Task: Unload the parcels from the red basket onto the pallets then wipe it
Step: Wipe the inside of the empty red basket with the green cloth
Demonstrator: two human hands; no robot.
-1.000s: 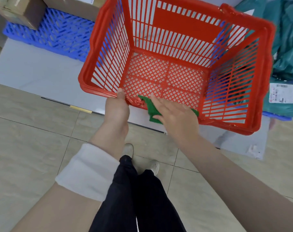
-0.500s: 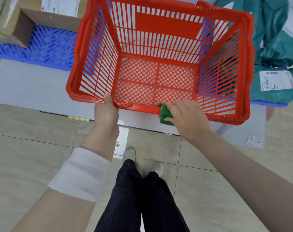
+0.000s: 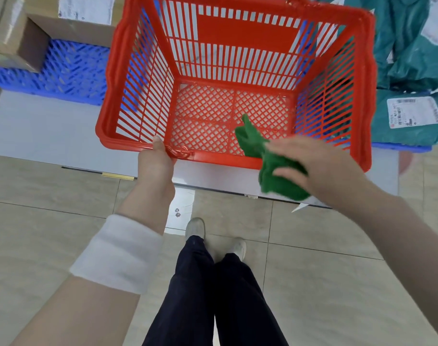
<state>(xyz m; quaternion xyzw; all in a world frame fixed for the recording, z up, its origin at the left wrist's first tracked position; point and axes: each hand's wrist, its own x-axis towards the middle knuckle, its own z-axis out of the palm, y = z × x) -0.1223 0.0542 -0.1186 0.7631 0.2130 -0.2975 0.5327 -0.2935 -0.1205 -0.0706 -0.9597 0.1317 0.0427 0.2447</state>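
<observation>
The red basket [image 3: 237, 41] is held up in front of me with nothing inside but the tip of a cloth. My left hand [image 3: 156, 161] grips its near rim at the left, thumb on top. My right hand [image 3: 320, 168] holds a green cloth [image 3: 275, 171] bunched over the near rim toward the right corner; one end of the cloth hangs inside the basket. Brown cardboard parcels [image 3: 50, 26] sit on a blue pallet [image 3: 63, 71] at the upper left. Teal bagged parcels [image 3: 412, 61] with white labels lie at the right.
Below me are beige floor tiles [image 3: 38, 245], my dark trousers and pale shoes [image 3: 195, 228]. A white platform [image 3: 50, 131] lies under the pallets. A second blue pallet edge [image 3: 400, 147] shows under the teal parcels.
My right hand has slid the green cloth along the near rim from the middle toward the right corner. The basket shifted slightly left in view; my left hand kept its grip.
</observation>
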